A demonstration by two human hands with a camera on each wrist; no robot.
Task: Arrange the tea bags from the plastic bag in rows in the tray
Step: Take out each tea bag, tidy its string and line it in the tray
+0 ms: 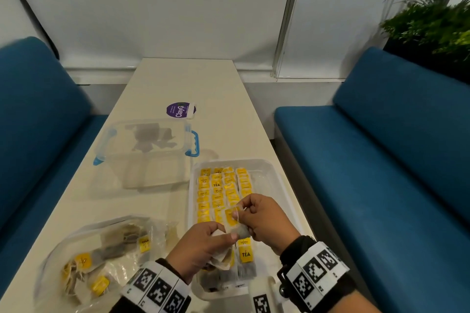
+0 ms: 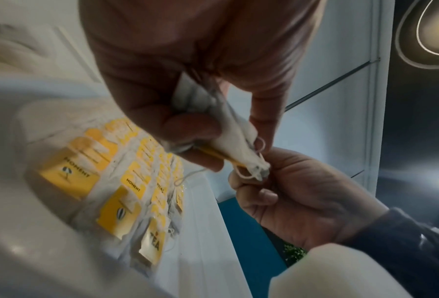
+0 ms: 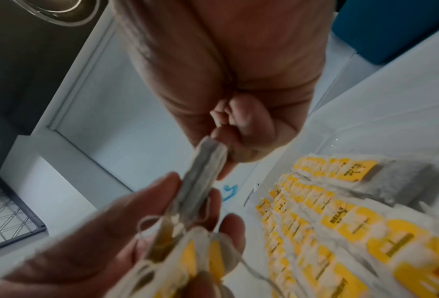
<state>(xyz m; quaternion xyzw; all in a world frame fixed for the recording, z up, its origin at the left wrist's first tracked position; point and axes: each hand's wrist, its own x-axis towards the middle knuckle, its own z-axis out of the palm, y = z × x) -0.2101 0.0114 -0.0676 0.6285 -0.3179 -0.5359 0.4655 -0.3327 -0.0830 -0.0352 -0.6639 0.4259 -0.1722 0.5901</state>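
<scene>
Table (image 1: 157,84): far half bare, near half crowded. Tray (image 1: 273,175) sits at the right edge, rows of yellow-tagged tea bags (image 1: 218,190) filling it. Plastic bag (image 1: 76,241) near-left, bags still inside. Left hand (image 1: 201,244) grips a bunch of tea bags over the tray; right hand (image 1: 264,216) pinches one tea bag (image 1: 239,230) (string dangling).

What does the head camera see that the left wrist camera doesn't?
Only the head view shows the plastic bag with loose tea bags left of the tray, the clear box with blue clips, the purple sticker, the blue benches and the plant.

Only the left wrist view shows the ceiling lamps and the word MOMENT on the yellow tags.

Both show the left hand gripping a bunch of tea bags, the right hand pinching one of them, and the tray filled in rows.
</scene>
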